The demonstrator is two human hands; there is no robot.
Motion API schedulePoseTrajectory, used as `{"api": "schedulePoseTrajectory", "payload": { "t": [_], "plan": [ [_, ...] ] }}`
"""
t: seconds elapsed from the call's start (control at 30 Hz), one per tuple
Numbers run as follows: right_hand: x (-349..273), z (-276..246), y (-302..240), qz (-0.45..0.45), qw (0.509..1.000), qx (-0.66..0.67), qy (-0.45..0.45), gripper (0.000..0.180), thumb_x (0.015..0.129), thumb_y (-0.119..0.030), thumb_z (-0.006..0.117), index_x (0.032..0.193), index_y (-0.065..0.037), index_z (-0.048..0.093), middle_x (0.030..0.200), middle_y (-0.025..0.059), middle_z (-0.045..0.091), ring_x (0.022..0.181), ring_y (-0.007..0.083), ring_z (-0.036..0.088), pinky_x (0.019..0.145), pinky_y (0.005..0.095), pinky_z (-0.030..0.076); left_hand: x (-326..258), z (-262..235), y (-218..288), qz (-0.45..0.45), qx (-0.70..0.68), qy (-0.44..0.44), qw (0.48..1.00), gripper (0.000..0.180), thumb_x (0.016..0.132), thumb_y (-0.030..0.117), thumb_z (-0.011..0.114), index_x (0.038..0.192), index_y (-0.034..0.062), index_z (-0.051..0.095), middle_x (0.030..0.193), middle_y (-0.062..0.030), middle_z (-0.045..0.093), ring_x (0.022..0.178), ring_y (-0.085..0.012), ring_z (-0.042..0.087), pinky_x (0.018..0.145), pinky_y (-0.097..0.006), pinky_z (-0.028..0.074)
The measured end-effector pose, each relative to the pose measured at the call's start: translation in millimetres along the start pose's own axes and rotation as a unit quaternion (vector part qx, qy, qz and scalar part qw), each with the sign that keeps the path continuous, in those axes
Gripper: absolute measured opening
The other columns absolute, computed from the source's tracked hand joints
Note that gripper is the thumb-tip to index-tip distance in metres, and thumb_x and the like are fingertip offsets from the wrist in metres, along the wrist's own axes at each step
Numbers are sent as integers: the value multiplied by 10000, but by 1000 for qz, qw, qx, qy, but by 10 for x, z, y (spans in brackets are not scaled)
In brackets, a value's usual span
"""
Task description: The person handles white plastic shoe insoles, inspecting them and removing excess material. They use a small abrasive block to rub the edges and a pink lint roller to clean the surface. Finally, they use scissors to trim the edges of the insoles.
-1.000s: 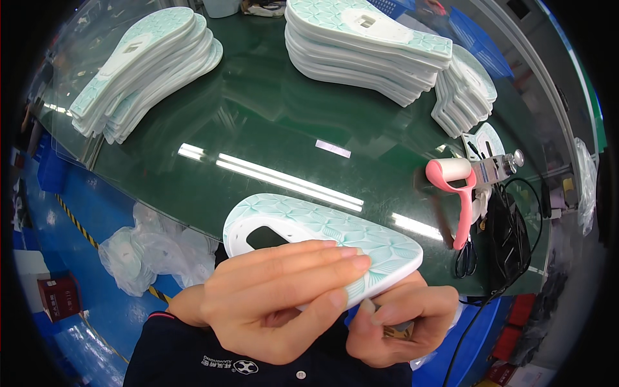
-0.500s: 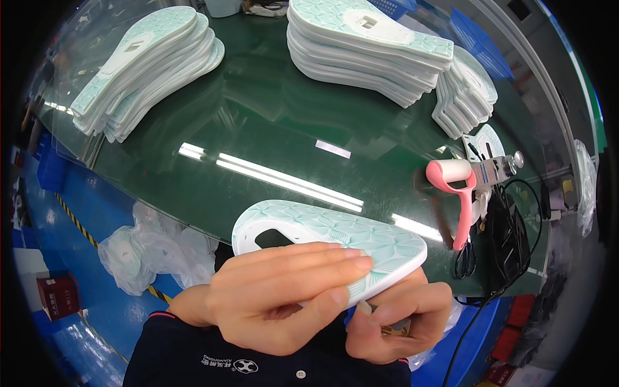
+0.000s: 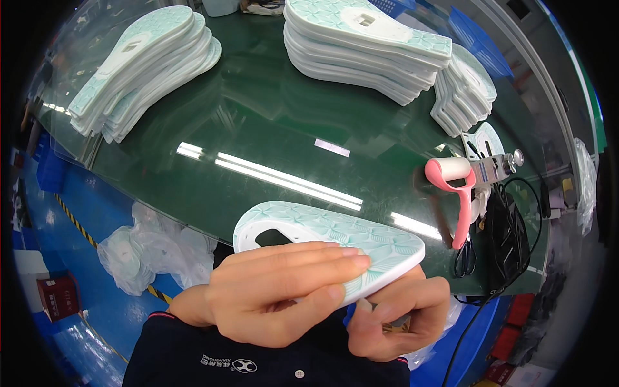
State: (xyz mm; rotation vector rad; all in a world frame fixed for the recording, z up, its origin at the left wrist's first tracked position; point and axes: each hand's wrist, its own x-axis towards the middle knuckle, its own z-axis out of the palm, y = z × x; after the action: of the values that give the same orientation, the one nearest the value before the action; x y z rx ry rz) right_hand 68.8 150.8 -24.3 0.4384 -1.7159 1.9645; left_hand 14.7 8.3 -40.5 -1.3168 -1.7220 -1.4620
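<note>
The mint-and-white shoe sole (image 3: 335, 240) looks light, flexible foam, best gripped along its edges as the left hand (image 3: 277, 297) lies flat on it, fingers together, while the right hand (image 3: 400, 316) beneath curls its fingers on the edge.

Looks like a shoe factory workstation: stacked mint soles (image 3: 367, 48) piled at 12 o'clock on a green glass-topped bench (image 3: 258, 129).
</note>
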Motion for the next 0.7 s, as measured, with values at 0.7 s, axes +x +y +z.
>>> {"api": "schedulePoseTrajectory", "payload": {
  "t": [0.7],
  "plan": [
    [7,-42,9,9,999,-35,-5,255,600,97,704,793,19,556,725,140,596,657,150,583,624,246,461,-14,34,-2,-20,-9,9,1000,249,768,-49,530,1009,-50,465,836,-292,603,715,-356,645,608,-398,557]
  ]
}}
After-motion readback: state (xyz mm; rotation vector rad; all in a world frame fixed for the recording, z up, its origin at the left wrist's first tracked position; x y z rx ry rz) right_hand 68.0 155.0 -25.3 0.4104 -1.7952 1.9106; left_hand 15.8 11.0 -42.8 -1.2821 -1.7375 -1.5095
